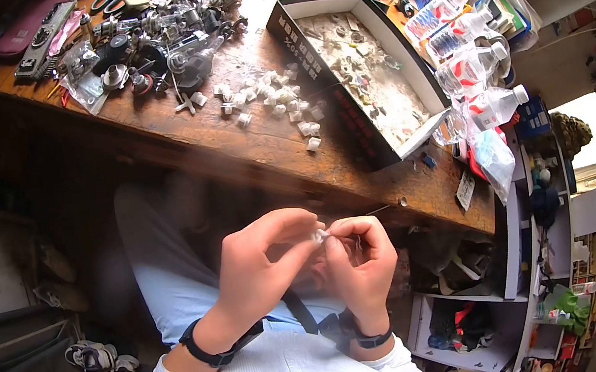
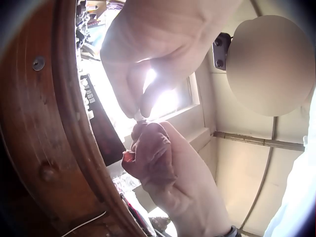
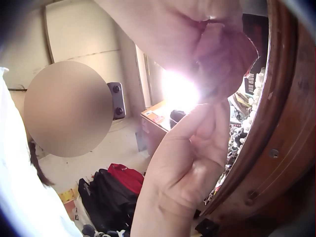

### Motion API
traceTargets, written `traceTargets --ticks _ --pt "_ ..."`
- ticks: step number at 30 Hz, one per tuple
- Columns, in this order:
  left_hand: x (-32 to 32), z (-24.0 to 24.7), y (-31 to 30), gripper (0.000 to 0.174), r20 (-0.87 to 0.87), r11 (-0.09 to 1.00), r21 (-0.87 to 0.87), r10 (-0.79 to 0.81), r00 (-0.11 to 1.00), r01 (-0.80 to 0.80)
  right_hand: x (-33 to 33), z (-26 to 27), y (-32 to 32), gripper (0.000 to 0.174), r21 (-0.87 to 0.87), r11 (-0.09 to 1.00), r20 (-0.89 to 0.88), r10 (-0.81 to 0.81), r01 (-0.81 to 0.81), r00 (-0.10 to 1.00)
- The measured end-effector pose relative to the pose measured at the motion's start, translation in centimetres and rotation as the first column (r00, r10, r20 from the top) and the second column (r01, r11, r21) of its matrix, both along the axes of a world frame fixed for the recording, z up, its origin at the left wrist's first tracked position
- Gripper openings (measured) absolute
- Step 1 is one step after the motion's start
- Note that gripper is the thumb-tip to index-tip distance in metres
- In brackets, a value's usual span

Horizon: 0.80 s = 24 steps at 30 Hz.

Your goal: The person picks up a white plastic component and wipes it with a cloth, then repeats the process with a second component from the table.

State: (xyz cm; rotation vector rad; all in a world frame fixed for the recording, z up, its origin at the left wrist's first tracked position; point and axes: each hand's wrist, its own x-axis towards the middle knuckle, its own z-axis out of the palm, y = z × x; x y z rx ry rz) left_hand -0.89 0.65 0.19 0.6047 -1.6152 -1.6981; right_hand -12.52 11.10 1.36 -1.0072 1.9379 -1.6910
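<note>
Above the lap, just off the table's front edge, both hands meet at a small white plastic piece (image 1: 319, 236). My left hand (image 1: 267, 259) pinches it between thumb and forefinger. From the other side my right hand (image 1: 363, 258) grips its end, with the other fingers curled in toward the palm. In the left wrist view a bit of the white piece (image 2: 138, 117) shows between the fingertips; the rest is covered. The right wrist view shows the left hand (image 3: 187, 163) reaching up to the right, with the piece hidden. What the right palm encloses, I cannot tell.
On the wooden table (image 1: 282, 141) lie several loose white plastic pieces (image 1: 274, 94). Behind them is a heap of dark and clear small parts (image 1: 168, 37). A black-sided shallow box (image 1: 346, 98) holds scattered bits. Plastic bottles (image 1: 481, 70) line the right side, above shelves (image 1: 454, 302).
</note>
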Motion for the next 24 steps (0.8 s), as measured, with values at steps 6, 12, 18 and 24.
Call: traceTargets --ticks 6,12,18,24 --pt "0.5 0.4 -0.2 0.027 -0.022 0.988 0.111 -0.107 0.994 0.109 -0.5 -0.1 0.3 0.012 0.009 1.000 0.019 -0.008 0.008 1.000" --pt "0.0 0.0 0.1 0.030 -0.067 0.988 0.146 -0.050 0.996 0.060 -0.6 0.6 0.4 0.011 -0.013 1.000 0.141 0.004 -0.002 0.990" --pt "-0.1 0.0 0.1 0.029 -0.062 0.995 0.091 -0.024 0.998 0.029 -0.2 1.3 0.4 0.011 -0.027 0.999 0.278 0.045 -0.039 0.960" --pt "0.0 0.3 0.1 0.029 -0.017 1.000 0.017 -0.010 1.000 0.011 -0.5 0.4 0.6 0.011 -0.027 0.999 0.133 0.040 -0.036 0.990"
